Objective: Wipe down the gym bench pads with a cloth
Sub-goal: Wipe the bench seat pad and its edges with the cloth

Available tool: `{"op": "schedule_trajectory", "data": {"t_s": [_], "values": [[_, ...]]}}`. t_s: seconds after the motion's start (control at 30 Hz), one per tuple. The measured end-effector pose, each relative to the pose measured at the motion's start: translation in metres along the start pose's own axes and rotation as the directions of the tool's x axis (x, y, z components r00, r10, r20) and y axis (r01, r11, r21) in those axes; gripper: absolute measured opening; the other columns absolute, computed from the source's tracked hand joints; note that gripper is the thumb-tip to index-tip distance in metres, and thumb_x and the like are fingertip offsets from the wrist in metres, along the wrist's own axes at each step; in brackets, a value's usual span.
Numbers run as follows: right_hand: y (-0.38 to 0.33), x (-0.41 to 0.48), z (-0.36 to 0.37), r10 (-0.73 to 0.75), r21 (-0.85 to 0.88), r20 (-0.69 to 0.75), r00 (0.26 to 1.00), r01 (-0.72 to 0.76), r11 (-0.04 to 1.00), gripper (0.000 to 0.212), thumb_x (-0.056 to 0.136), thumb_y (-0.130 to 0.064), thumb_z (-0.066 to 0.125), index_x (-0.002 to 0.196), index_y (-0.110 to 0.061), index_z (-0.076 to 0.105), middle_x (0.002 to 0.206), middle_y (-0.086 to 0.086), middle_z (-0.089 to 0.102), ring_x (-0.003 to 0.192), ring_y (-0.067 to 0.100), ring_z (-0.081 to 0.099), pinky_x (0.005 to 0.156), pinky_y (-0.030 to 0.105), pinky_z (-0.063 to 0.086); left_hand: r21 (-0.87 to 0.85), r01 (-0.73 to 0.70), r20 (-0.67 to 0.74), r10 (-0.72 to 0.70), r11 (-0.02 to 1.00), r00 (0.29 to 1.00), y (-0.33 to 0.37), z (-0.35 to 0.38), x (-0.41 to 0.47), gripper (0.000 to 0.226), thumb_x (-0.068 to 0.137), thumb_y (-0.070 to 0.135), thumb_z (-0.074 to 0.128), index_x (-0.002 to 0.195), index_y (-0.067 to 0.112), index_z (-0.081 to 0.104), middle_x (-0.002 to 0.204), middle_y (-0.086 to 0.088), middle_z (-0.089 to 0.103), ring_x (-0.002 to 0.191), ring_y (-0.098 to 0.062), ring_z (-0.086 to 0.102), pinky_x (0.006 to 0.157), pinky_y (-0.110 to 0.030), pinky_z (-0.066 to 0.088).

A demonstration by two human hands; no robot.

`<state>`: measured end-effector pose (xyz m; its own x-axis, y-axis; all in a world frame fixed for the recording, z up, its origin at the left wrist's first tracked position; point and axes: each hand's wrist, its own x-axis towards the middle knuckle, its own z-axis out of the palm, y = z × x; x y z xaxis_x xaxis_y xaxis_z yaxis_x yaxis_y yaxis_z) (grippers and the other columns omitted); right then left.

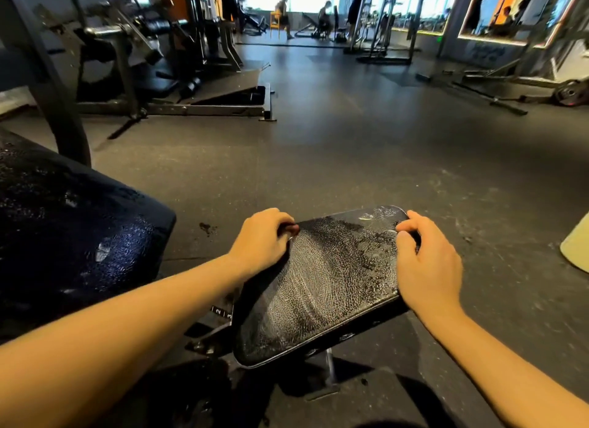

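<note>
Bench seat pad [325, 284], black with cracked, whitish-streaked vinyl, sits low in the middle of the view above the dark rubber floor [350, 159]. The left hand [261, 236] curls its fingers over the pad's left edge near the far corner. The right hand [427, 261] grips the right edge by the far right corner, fingers bent. A larger pad [63, 236], glistening, stands apart to the left.

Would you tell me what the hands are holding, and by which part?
Both hold the bench seat pad: the left hand grips its left edge, the right hand its right edge, near the far end.
</note>
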<state>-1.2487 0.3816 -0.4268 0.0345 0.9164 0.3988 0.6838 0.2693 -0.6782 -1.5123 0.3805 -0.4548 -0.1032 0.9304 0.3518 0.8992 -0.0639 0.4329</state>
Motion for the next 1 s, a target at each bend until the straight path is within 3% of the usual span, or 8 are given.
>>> {"op": "schedule_trajectory", "data": {"t_s": [0.1, 0.23, 0.3, 0.43, 0.6, 0.73, 0.87, 1.0], "values": [[0.001, 0.0, 0.0, 0.013, -0.011, 0.007, 1.0, -0.013, 1.0, 0.013, 0.099, -0.02, 0.05, 0.1, -0.025, 0.062, 0.139, -0.006, 0.061, 0.116, 0.024, 0.061, 0.087, 0.034, 0.033, -0.113, -0.215, 0.024, 0.219, 0.97, 0.975, 0.051, -0.003, -0.034, 0.029, 0.085, 0.01, 0.067, 0.112, 0.019, 0.074, 0.105, 0.0, 0.069, 0.102, -0.024, 0.064, 0.093, -0.04, 0.05], [0.001, 0.001, 0.0, 0.021, -0.019, 0.014, 1.0, -0.02, 1.0, 0.014, 0.099, -0.019, 0.049, 0.102, -0.023, 0.062, 0.136, -0.005, 0.062, 0.124, 0.022, 0.057, 0.087, 0.032, 0.031, -0.258, -0.523, 0.202, 0.574, 0.813, 0.793, 0.043, -0.022, -0.101, 0.031, 0.093, 0.01, 0.064, 0.124, 0.017, 0.067, 0.111, 0.002, 0.063, 0.098, -0.019, 0.058, 0.088, -0.027, 0.044], [0.001, 0.001, 0.002, 0.012, -0.015, 0.007, 1.0, -0.012, 1.0, 0.014, 0.099, -0.019, 0.049, 0.101, -0.023, 0.062, 0.133, -0.006, 0.064, 0.12, 0.023, 0.059, 0.086, 0.032, 0.032, -0.134, -0.475, 0.181, 0.493, 0.869, 0.851, 0.008, -0.02, -0.088, 0.028, 0.093, 0.011, 0.066, 0.12, 0.019, 0.069, 0.108, 0.003, 0.064, 0.097, -0.019, 0.059, 0.088, -0.026, 0.046], [0.0, 0.0, 0.001, 0.009, -0.011, -0.007, 1.0, -0.009, 1.0, 0.013, 0.099, -0.02, 0.05, 0.099, -0.024, 0.062, 0.133, -0.003, 0.064, 0.106, 0.023, 0.063, 0.083, 0.033, 0.035, -0.003, -0.075, 0.04, 0.075, 0.997, 0.996, -0.014, -0.006, -0.008, 0.021, 0.09, 0.016, 0.071, 0.111, 0.018, 0.076, 0.105, -0.002, 0.071, 0.104, -0.031, 0.068, 0.089, -0.036, 0.052], [0.001, -0.001, -0.001, 0.004, -0.022, 0.016, 1.0, -0.004, 1.0, 0.015, 0.1, -0.022, 0.048, 0.102, -0.025, 0.063, 0.14, -0.006, 0.06, 0.124, 0.021, 0.057, 0.09, 0.034, 0.035, -0.118, -0.248, 0.002, 0.25, 0.961, 0.968, 0.069, 0.006, -0.026, 0.028, 0.089, 0.012, 0.067, 0.116, 0.018, 0.073, 0.108, 0.001, 0.068, 0.104, -0.023, 0.062, 0.091, -0.032, 0.046], [0.002, 0.001, 0.0, 0.027, -0.019, 0.018, 0.999, -0.026, 0.999, 0.014, 0.101, -0.02, 0.05, 0.103, -0.023, 0.063, 0.132, -0.006, 0.064, 0.12, 0.02, 0.058, 0.085, 0.03, 0.029, -0.277, -0.511, 0.159, 0.564, 0.814, 0.811, 0.045, -0.019, -0.098, 0.027, 0.098, 0.013, 0.061, 0.123, 0.017, 0.068, 0.109, 0.002, 0.064, 0.096, -0.019, 0.057, 0.087, -0.027, 0.044], [0.001, 0.001, 0.002, 0.015, -0.032, 0.005, 1.0, -0.015, 0.999, 0.012, 0.1, -0.022, 0.049, 0.099, -0.024, 0.061, 0.137, -0.005, 0.062, 0.121, 0.024, 0.059, 0.085, 0.033, 0.032, 0.009, -0.27, 0.131, 0.267, 0.963, 0.955, -0.017, -0.019, -0.041, 0.023, 0.092, 0.014, 0.067, 0.113, 0.021, 0.074, 0.104, 0.002, 0.068, 0.1, -0.023, 0.064, 0.088, -0.032, 0.05], [-0.002, -0.003, 0.0, -0.011, -0.003, 0.005, 1.0, 0.011, 1.0, 0.017, 0.094, -0.032, 0.042, 0.096, -0.03, 0.059, 0.141, -0.007, 0.059, 0.107, 0.029, 0.065, 0.086, 0.038, 0.041, -0.011, -0.062, 0.033, 0.062, 0.998, 0.998, 0.014, 0.005, 0.02, 0.024, 0.093, 0.015, 0.068, 0.115, 0.018, 0.075, 0.11, -0.003, 0.071, 0.109, -0.029, 0.065, 0.091, -0.037, 0.049]]}}
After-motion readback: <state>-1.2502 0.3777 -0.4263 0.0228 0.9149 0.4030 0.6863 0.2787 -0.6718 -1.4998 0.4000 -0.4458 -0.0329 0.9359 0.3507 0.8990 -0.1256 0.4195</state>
